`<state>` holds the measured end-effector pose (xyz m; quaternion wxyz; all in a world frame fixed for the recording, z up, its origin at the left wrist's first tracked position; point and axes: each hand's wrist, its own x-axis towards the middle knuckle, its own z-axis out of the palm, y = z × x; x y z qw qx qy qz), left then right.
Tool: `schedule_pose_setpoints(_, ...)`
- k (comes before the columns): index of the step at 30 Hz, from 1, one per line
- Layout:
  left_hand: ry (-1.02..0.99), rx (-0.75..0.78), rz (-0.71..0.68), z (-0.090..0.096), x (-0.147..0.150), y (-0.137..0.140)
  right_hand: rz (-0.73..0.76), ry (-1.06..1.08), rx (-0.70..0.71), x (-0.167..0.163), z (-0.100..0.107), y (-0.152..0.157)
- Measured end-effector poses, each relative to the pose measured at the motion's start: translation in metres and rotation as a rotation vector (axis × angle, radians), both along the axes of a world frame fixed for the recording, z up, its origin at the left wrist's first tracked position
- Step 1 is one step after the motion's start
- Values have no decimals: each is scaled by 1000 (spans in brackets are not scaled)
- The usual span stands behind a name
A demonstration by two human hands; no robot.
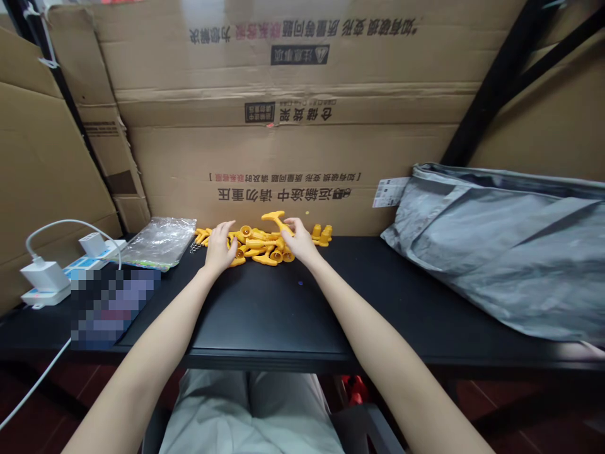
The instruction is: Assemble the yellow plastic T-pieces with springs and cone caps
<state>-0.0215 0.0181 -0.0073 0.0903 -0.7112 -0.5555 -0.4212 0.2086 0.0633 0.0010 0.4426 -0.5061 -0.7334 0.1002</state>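
My right hand (300, 241) is closed on a yellow plastic T-shaped handle (274, 217), its crossbar raised above the other pieces and pointing left. Beneath and between my hands lies a pile of similar yellow T-shaped pieces (265, 257), some with round cup-like ends facing me. At the left side of this pile is my left hand (218, 247), fingers stretched out and thumb apart; its palm side is hidden. Several yellow pieces (202, 236) and small metal bits (194, 247) lie just left of it. Short yellow cup-shaped pieces (325, 233) stand right of my right hand.
On the black table (265, 315), a clear plastic bag (158, 241) lies left, near a power strip (47, 295) with white chargers and a cable. A pixelated flat object (116, 309) is in front. A large grey bag (501, 246) fills the right. Cardboard (293, 145) walls the back.
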Motion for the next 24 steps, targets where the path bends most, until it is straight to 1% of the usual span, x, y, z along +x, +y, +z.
schedule_pose_setpoints(3,77,68,-103,-2,6,-3,135,-99,167,-7,2,-13)
schedule_pose_setpoints(5,105,83,-127,-4,8,-3,219,-205,258,-10,4,-21)
schedule_pose_setpoints(8,118,46,-131,-6,7,0,299,-345,348,-13,6,-27)
schedule_pose_setpoints(10,120,16,-139,-6,6,1,336,-396,390,-14,6,-27)
schedule_pose_setpoints(13,113,-2,-135,-6,5,2,366,-426,424,-13,4,-25)
schedule_pose_setpoints(19,79,8,-65,-4,9,-1,366,-441,422,-13,3,-26)
schedule_pose_setpoints(21,84,-1,-36,-2,9,-2,339,-467,415,-15,2,-27)
schedule_pose_setpoints(24,115,-18,-4,0,9,-4,250,-524,391,-20,1,-27)
